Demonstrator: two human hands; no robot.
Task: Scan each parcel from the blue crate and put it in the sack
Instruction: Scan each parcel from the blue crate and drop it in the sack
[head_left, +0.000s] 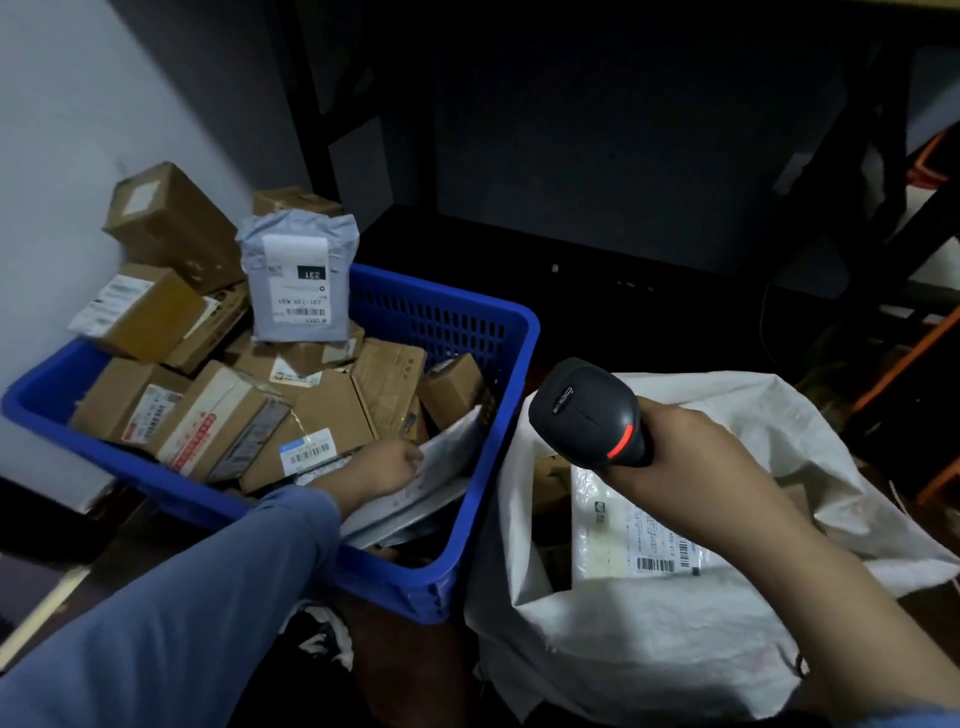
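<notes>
Blue-sleeved left hand (387, 465) reaches into the blue crate (514, 364) and touches a white mailer (449, 457); whether its fingers grip cannot be told. Right hand (691, 452) clasps the scanner (587, 410) above the sack (649, 649). Judged step: pick-up. Next: lift the mailer and present its label.

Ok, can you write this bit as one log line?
step: pick | left hand: on white mailer in crate | right hand: holds scanner over sack
</notes>
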